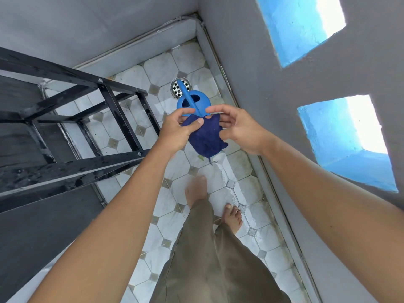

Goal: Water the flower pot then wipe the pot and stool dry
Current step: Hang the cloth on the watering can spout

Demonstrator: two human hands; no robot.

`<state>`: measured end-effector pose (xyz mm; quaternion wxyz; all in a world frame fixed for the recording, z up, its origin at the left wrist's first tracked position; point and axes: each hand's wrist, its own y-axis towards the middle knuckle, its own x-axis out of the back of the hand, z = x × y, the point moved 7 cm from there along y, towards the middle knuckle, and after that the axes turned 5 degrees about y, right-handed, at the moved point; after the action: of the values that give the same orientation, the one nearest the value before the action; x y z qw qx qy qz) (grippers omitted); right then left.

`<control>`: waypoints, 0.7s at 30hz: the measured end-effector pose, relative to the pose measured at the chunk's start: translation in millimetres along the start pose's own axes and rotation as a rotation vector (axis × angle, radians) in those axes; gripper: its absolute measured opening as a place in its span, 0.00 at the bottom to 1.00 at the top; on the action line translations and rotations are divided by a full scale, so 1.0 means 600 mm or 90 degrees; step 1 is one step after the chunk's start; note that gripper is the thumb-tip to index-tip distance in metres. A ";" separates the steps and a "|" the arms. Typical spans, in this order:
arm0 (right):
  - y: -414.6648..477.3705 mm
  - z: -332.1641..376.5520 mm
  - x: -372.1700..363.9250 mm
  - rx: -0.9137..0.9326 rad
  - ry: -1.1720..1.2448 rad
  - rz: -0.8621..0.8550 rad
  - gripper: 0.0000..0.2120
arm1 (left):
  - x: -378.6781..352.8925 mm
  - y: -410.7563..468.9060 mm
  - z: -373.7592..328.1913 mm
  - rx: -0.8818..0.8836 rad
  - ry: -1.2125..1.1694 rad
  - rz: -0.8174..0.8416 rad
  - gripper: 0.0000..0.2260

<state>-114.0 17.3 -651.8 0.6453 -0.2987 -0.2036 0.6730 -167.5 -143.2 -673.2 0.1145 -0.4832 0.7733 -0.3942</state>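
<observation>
A dark blue cloth [206, 138] hangs between my two hands above the tiled floor. My left hand [178, 129] pinches its upper left edge with thumb and fingers. My right hand [236, 127] grips its right edge, fingers curled. Just beyond the cloth, a blue plastic watering can [193, 101] sits on the floor, with its spout pointing away over a round metal drain [179, 87]. No flower pot is in view.
A wet black metal frame [83, 119] with slats fills the left side. A grey wall with blue-lined openings [354, 138] rises on the right. The white tiled floor [172, 211] is wet in a streak near my bare feet [232, 217].
</observation>
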 end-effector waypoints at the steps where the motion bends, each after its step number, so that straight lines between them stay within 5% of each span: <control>1: 0.001 -0.005 0.001 -0.012 0.015 0.004 0.31 | 0.000 0.002 0.005 0.007 -0.021 -0.020 0.22; 4: 0.004 -0.008 0.000 -0.027 0.033 -0.008 0.23 | 0.000 0.000 0.008 -0.014 0.000 -0.087 0.15; 8: 0.008 -0.005 0.002 -0.032 0.004 -0.075 0.07 | -0.015 -0.013 -0.002 -0.088 0.214 -0.106 0.10; 11: 0.017 0.003 0.012 -0.036 0.041 -0.140 0.07 | -0.028 -0.024 0.009 -0.014 0.079 -0.022 0.08; 15: 0.021 0.018 0.016 -0.049 0.210 -0.156 0.13 | -0.039 -0.044 0.003 -0.065 0.006 0.043 0.19; 21: 0.022 0.019 0.008 -0.019 0.219 -0.134 0.23 | -0.030 -0.045 -0.008 -0.064 -0.064 -0.067 0.14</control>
<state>-131.5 22.2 -652.6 0.7330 -0.3961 -0.1306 0.5374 -143.2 -131.8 -654.3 0.1077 -0.5475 0.7590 -0.3354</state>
